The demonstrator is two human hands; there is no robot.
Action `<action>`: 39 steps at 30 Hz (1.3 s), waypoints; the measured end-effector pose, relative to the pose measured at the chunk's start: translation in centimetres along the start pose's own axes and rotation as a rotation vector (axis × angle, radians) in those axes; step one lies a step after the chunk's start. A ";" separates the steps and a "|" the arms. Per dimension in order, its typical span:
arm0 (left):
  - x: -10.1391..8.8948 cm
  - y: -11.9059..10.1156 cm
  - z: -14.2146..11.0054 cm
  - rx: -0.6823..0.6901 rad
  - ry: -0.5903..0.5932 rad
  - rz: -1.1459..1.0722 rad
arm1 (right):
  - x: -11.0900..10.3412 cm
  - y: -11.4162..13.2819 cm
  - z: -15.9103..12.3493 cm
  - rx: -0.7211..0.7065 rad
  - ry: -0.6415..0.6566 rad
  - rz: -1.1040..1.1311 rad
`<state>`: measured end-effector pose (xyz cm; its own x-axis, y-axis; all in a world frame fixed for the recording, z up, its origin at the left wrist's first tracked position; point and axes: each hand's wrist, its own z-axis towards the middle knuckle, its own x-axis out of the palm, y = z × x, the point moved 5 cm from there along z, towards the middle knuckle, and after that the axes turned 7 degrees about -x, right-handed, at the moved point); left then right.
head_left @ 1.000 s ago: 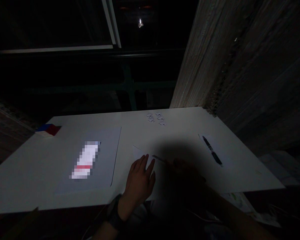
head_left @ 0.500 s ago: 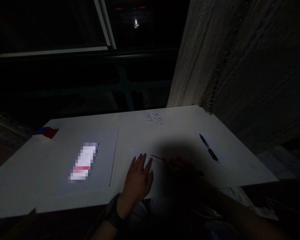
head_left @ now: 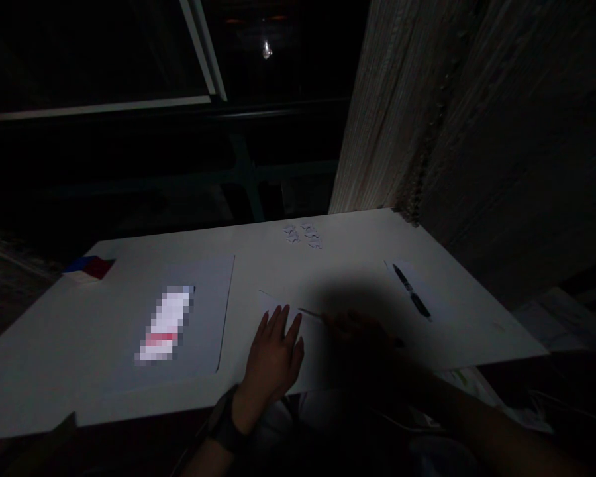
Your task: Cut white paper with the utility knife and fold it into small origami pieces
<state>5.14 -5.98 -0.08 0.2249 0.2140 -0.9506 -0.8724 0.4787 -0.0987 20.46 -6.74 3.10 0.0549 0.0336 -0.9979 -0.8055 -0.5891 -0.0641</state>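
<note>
My left hand (head_left: 274, 354) lies flat with its fingers stretched out on a small white sheet of paper (head_left: 272, 303) near the front edge of the white table (head_left: 352, 265). My right hand (head_left: 365, 338) is in deep shadow just right of it, closed around a thin pencil-like tool (head_left: 310, 313) whose tip rests on the sheet near my left fingertips. A dark band is on my left wrist.
A larger sheet (head_left: 189, 318) with a blurred patch lies to the left. Several small paper cut-outs (head_left: 302, 236) sit at the table's far edge. A black pen (head_left: 411, 295) rests on paper at the right. A red and blue object (head_left: 88, 266) is far left. A wall rises at right.
The view has drifted slightly, so everything sits a little further left. My left hand slid a little toward me on the sheet. The right hand and tool stay in the same place on the sheet.
</note>
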 end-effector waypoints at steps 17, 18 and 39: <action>0.0 0.0 0.1 -0.004 0.035 0.018 | 1.3 -0.9 -1.1 -0.044 -0.037 0.033; 0.0 0.0 0.1 -0.004 0.035 0.018 | 1.5 -1.0 -1.2 -0.051 -0.051 0.035; -0.1 0.0 0.0 -0.013 0.028 0.009 | 2.4 -1.8 -2.9 -0.087 -0.130 0.045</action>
<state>5.14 -5.95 0.00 0.2053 0.1938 -0.9593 -0.8801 0.4654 -0.0943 23.74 -7.99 0.86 -0.0614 0.1070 -0.9924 -0.7510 -0.6599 -0.0247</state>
